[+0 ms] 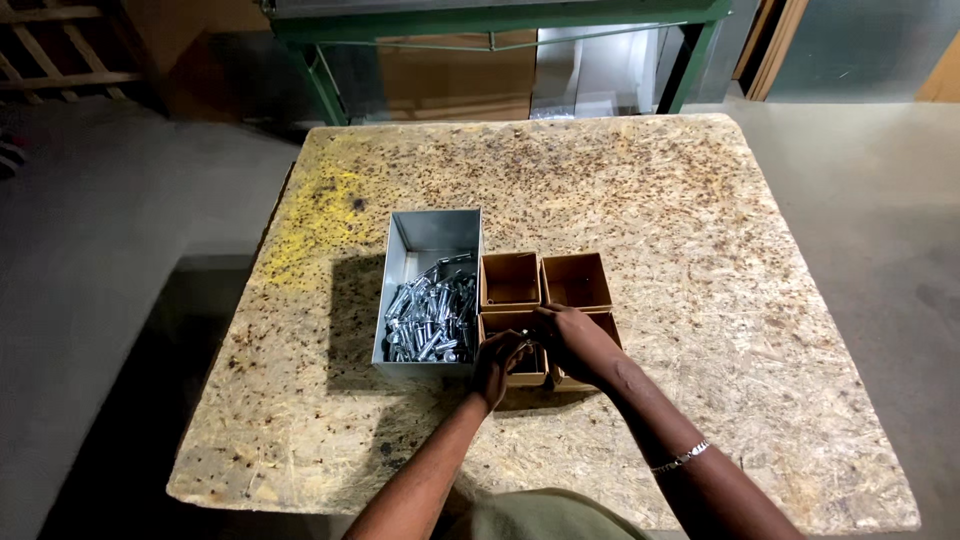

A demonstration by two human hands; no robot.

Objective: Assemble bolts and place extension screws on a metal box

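A grey metal bin [432,238] holding a heap of shiny metal bolts [432,318] stands on the chipboard table [700,230]. Right of it sit several small brown cardboard boxes; the far-left box [509,279] and far-right box [576,281] look empty. My left hand [498,362] and my right hand [574,340] meet over the near boxes [527,374], fingers curled together around a small metal piece that is mostly hidden. A thin bracelet [682,459] is on my right wrist.
A green metal frame [500,20] stands behind the table with cardboard and metal sheets under it. A wooden pallet [50,50] leans at the far left. Grey concrete floor [90,250] surrounds the table.
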